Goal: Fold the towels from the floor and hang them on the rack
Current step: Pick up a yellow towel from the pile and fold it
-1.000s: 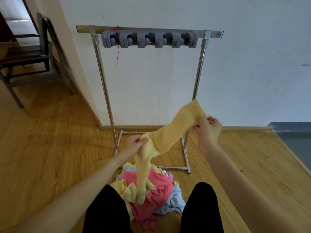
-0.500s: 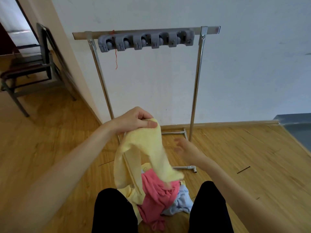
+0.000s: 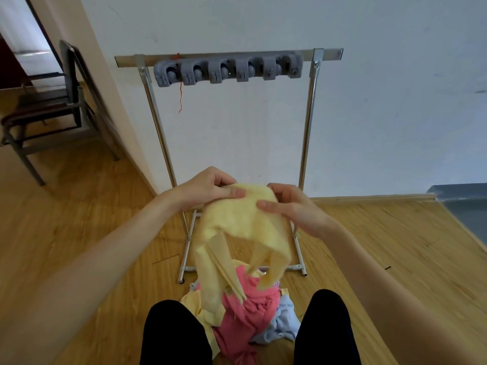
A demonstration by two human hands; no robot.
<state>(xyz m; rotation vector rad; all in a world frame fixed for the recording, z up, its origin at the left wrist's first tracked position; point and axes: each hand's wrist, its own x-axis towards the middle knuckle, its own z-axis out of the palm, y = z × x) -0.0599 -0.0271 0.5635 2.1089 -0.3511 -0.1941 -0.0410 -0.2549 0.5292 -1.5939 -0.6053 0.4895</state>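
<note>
- A pile of towels [image 3: 253, 316], pink, blue and yellow, lies unfolded on the floor [image 3: 79, 233] between the person's knees.
- Above it, the left hand [image 3: 208, 187] and right hand [image 3: 292, 209] each pinch the yellow towel's [image 3: 237, 227] top edge, its folding barely begun.
- Beyond, the rack [image 3: 229, 57] holds no towels; nearly everything remains.

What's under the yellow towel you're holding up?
Below the yellow towel lies a floor pile: a pink towel, a light blue one and more yellow cloth. Anything deeper in the pile is covered.
</note>
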